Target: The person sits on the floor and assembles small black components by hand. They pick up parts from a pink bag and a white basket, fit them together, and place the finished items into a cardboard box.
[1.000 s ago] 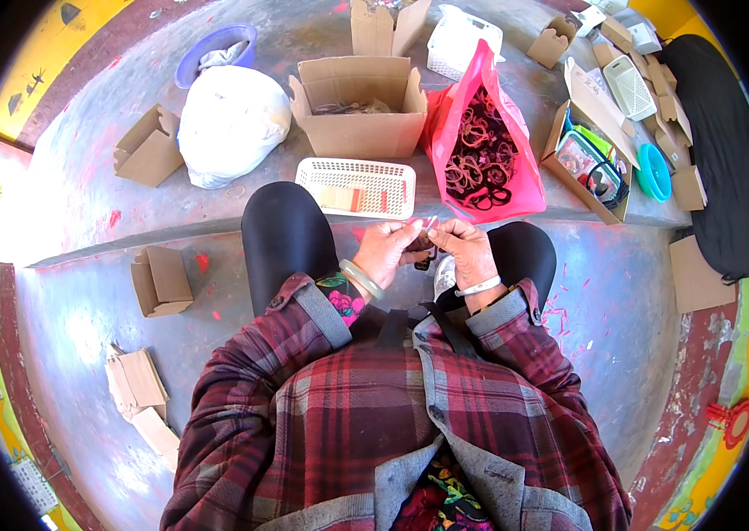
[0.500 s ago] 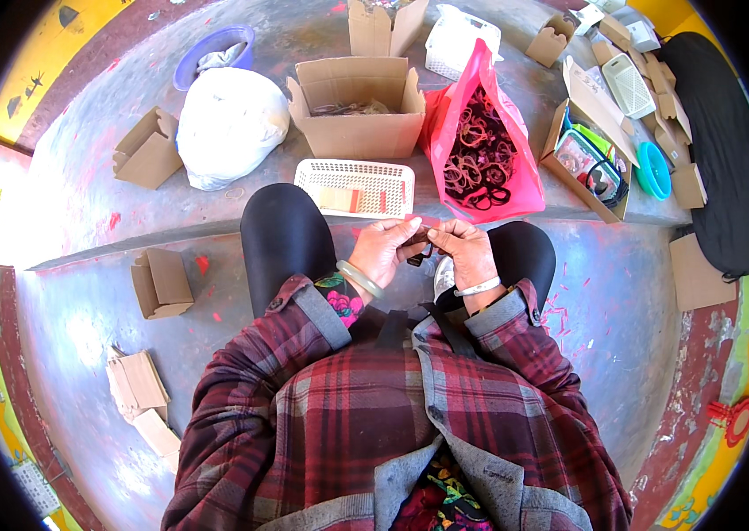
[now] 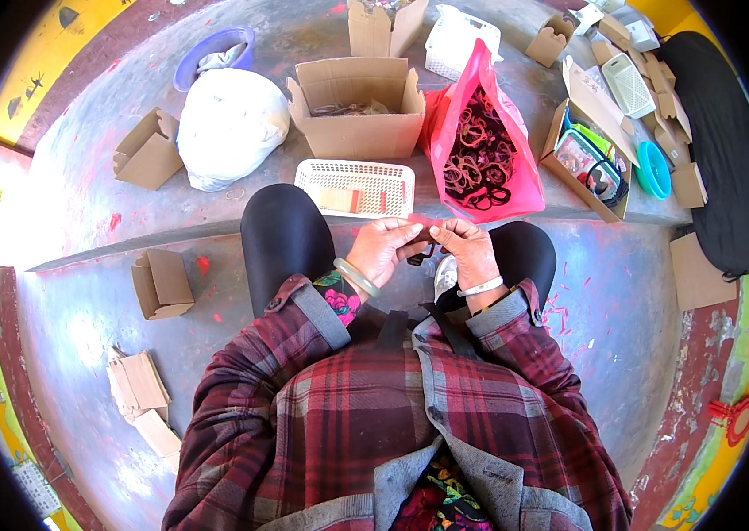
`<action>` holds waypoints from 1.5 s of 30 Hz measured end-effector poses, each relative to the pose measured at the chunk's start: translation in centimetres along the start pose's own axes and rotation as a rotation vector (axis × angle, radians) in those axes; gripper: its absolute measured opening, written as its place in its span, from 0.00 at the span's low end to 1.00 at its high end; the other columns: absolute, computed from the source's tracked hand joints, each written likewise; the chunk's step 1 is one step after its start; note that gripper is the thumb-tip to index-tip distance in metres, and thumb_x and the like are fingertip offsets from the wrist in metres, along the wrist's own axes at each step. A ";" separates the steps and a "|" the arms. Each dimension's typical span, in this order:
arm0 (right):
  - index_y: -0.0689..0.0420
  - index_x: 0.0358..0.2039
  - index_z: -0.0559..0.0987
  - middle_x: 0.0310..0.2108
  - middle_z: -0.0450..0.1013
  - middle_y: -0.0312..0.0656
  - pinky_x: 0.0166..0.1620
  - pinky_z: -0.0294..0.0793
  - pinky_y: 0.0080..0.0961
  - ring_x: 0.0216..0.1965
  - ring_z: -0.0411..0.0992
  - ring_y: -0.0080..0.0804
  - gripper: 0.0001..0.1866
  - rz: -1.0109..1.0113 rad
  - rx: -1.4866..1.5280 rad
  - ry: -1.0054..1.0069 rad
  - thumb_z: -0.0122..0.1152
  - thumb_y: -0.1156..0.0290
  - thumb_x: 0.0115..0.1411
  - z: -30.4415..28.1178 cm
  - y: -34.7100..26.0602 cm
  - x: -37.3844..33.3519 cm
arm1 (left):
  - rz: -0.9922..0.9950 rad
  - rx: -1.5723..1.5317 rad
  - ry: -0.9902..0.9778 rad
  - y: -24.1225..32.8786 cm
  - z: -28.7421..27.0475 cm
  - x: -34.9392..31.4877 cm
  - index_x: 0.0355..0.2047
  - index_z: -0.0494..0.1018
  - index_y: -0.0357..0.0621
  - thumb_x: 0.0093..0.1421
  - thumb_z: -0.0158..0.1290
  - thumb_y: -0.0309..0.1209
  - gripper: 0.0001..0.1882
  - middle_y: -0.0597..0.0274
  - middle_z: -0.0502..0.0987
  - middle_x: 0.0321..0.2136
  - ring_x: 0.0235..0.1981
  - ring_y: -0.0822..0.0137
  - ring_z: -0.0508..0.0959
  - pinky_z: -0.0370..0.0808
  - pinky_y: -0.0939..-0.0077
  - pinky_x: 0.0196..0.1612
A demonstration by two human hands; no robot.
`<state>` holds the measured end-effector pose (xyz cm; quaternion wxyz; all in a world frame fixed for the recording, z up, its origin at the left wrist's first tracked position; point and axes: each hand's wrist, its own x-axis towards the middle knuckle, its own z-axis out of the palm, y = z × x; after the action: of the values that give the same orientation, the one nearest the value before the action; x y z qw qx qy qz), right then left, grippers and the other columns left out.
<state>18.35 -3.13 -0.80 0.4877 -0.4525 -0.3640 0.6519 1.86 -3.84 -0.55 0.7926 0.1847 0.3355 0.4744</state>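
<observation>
Between my knees, both hands meet fingertip to fingertip. My left hand (image 3: 382,250) and my right hand (image 3: 470,255) pinch a small dark looped band (image 3: 425,253); a reddish-brown strip shows at their fingertips, and the fingers partly cover both. Just beyond the hands lies a cream perforated basket (image 3: 307,180), with a stack of small beige cards with red ends (image 3: 340,200) and several small red pieces inside. Right of it, a bright pink bag (image 3: 519,205) gapes, full of dark and pinkish looped bands (image 3: 481,155).
Behind the basket stands an open cardboard box (image 3: 357,136). A white sack (image 3: 231,129), a purple basin (image 3: 187,69) and a small carton (image 3: 150,150) are at the left. A cardboard tray of colourful items (image 3: 613,209) and a turquoise bowl (image 3: 653,170) sit right. A step edge (image 3: 144,237) crosses the floor.
My hands have barely shifted and stay together. A reddish edge now shows above the fingertips, where a brown piece showed before.
</observation>
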 end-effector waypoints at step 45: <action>0.56 0.24 0.73 0.23 0.68 0.42 0.34 0.67 0.34 0.29 0.69 0.41 0.05 -0.804 -1.487 -0.094 0.52 0.70 0.47 1.3 -1.1 -1.6 | 0.436 1.291 -0.034 -1.5 -1.0 0.7 0.36 0.73 0.35 0.56 0.45 0.27 0.11 0.44 0.74 0.24 0.25 0.59 0.78 0.71 0.72 0.30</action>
<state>17.61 -4.42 1.02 0.2421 -0.4639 -0.8513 0.0377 2.32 -3.96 -2.43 0.4149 0.6916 0.4939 0.3251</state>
